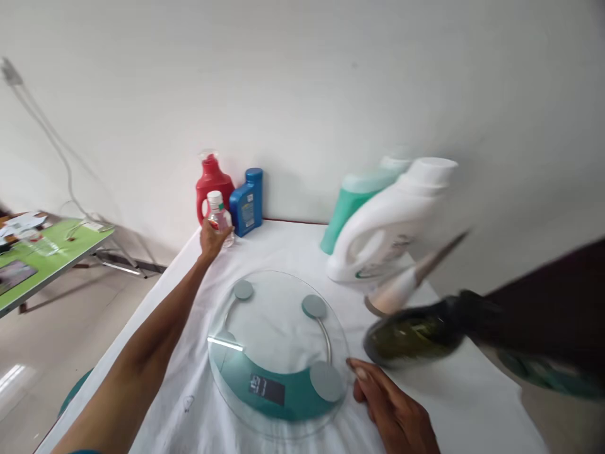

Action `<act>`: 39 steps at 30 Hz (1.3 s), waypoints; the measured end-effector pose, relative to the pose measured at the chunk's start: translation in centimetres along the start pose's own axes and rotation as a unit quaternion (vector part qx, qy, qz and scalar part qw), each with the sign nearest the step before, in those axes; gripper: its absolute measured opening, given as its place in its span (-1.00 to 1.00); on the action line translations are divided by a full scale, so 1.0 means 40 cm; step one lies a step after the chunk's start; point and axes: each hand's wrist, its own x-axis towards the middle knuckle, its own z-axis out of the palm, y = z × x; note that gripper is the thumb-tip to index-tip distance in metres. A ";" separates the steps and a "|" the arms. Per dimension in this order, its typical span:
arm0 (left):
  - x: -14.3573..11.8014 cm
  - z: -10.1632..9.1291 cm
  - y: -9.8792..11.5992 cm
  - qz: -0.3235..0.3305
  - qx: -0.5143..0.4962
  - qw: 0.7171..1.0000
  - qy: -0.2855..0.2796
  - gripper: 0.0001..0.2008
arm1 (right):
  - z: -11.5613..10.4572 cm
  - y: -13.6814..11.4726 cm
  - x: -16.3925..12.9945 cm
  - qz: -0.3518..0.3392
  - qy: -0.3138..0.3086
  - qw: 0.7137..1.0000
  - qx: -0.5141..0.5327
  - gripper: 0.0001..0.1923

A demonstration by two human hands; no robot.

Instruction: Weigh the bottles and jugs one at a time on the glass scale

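My left hand (212, 239) reaches to the back left of the table with its fingers around a small clear bottle (222, 217) with a white cap. That bottle stands in front of a red jug (213, 180) and beside a blue bottle (248, 205). A round glass bathroom scale (278, 328) with a teal band lies flat on the white cloth (179, 378). At its right rim is my right hand (387, 403), thumb and forefinger close together and the other fingers curled. Nothing shows between those fingertips; whether they touch the glass is unclear.
A white detergent jug (378, 233) and a green bottle (352, 202) stand by the wall. Nearer on the right, a blurred dark-green bottle (411, 337) and a pale cone-shaped container (394, 293) appear tilted. A green table (70, 252) is at the left.
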 end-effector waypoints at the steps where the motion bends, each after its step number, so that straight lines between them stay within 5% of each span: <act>1: -0.005 -0.008 0.008 -0.004 0.005 1.000 -0.008 -0.41 | 0.000 -0.010 -0.002 -0.009 -0.009 1.000 0.008 -0.38; 5: -0.037 -0.059 0.070 0.057 0.009 0.998 0.004 -0.32 | -0.009 -0.052 -0.004 -0.040 -0.035 0.997 0.050 -0.41; 9: -0.163 -0.104 0.210 0.205 -0.038 0.978 0.028 0.00 | -0.012 -0.065 -0.008 -0.043 -0.034 0.996 0.065 -0.40; 13: -0.404 -0.087 0.385 0.319 -0.100 0.930 -0.152 -0.29 | -0.006 -0.055 -0.011 -0.061 -0.034 0.996 0.053 -0.42; 17: -0.618 -0.010 0.490 0.250 -0.091 0.877 -0.401 -0.33 | -0.002 -0.048 -0.011 -0.095 -0.023 0.994 0.045 -0.45; 21: -0.720 0.070 0.521 0.200 0.010 0.867 -0.457 -0.43 | -0.002 -0.045 -0.009 -0.111 -0.015 0.993 0.047 -0.48; 26: -0.754 0.123 0.514 0.189 0.026 0.898 -0.396 -0.47 | -0.001 -0.034 -0.006 -0.127 -0.017 0.991 0.035 -0.47; 30: -0.752 0.115 0.507 0.173 -0.011 0.913 -0.370 -0.48 | 0.001 -0.032 -0.004 -0.126 -0.021 0.991 0.025 -0.46; 33: -0.718 0.061 0.516 0.152 -0.075 0.917 -0.361 -0.49 | -0.003 -0.038 -0.009 -0.127 -0.026 0.991 0.029 -0.48; 39: -0.571 -0.140 0.505 0.185 -0.135 0.918 -0.325 -0.53 | -0.008 -0.048 -0.020 -0.121 -0.030 0.992 0.033 -0.49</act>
